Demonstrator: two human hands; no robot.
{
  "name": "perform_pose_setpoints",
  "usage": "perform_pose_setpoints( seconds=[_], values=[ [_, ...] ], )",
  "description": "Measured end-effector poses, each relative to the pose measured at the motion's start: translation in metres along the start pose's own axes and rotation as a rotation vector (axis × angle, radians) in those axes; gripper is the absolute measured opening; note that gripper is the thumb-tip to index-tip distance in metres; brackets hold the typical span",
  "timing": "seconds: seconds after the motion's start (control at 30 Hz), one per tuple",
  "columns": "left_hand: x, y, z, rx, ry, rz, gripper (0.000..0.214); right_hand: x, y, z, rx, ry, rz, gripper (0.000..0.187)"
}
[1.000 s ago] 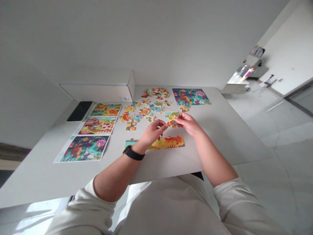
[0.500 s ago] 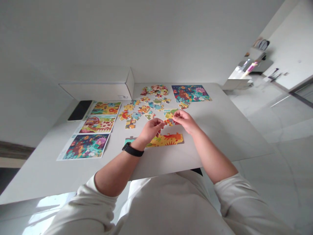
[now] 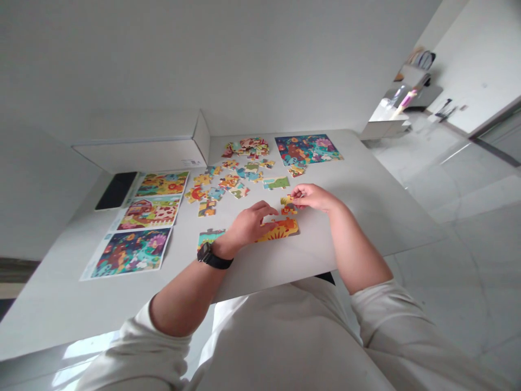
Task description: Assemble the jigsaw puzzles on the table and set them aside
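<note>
My right hand (image 3: 314,196) pinches the right edge of a small yellow puzzle piece (image 3: 287,206) with a dark and red pattern. That piece sits just above the right end of a joined yellow strip of puzzle (image 3: 280,231). My left hand (image 3: 250,225) hovers over the strip with thumb and fingers apart, holding nothing, and hides its middle. At the strip's left end a teal part (image 3: 209,237) shows beside my wrist. A green and pale-blue puzzle piece (image 3: 277,183) lies beyond the pinched piece.
Loose puzzle pieces (image 3: 215,193) are scattered behind my hands, with a pile (image 3: 252,146) near the wall. A finished dark-blue puzzle (image 3: 309,149) lies at the back right. On the left are a picture sheet (image 3: 132,252), a phone (image 3: 117,190) and a white box (image 3: 142,155).
My hands have moved apart. The left has opened and lowered over the strip; the right has brought the small piece down close to the strip's right end. The view has shifted slightly.
</note>
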State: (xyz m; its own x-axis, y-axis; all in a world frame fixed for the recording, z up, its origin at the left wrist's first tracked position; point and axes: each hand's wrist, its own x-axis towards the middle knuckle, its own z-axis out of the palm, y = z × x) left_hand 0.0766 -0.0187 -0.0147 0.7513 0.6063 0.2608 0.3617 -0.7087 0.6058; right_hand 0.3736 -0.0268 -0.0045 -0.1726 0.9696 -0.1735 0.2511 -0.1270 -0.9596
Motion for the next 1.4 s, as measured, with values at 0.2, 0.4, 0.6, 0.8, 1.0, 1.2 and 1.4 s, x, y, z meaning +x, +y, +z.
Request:
perform_pose_setpoints(
  seconds=[0.2, 0.4, 0.6, 0.8, 1.0, 1.2, 1.4],
  values=[
    [-0.004, -0.003, 0.000, 0.169, -0.150, 0.051, 0.038, 0.010, 0.010, 0.013, -0.195, -0.020, 0.067, 0.028],
    [-0.003, 0.001, 0.004, 0.123, -0.220, 0.129, 0.041, 0.011, 0.007, 0.019, -0.419, 0.035, 0.039, 0.011],
    [-0.004, 0.000, 0.010, 0.129, -0.218, 0.122, 0.045, 0.007, 0.003, 0.025, -0.648, 0.086, 0.025, 0.011],
    [-0.005, -0.003, 0.012, 0.142, -0.257, 0.094, 0.047, 0.001, -0.005, 0.030, -0.840, 0.122, 0.027, 0.022],
    [-0.005, -0.002, 0.011, 0.132, -0.267, 0.088, 0.045, -0.003, -0.005, 0.031, -0.822, 0.065, 0.052, 0.026],
    [-0.002, 0.008, 0.014, 0.173, -0.270, 0.094, 0.040, 0.001, 0.007, 0.023, -0.799, 0.074, -0.001, 0.019],
    [-0.002, 0.010, 0.023, 0.241, -0.250, 0.092, 0.038, 0.020, 0.012, 0.023, -0.953, 0.399, -0.249, 0.032]
  ],
)
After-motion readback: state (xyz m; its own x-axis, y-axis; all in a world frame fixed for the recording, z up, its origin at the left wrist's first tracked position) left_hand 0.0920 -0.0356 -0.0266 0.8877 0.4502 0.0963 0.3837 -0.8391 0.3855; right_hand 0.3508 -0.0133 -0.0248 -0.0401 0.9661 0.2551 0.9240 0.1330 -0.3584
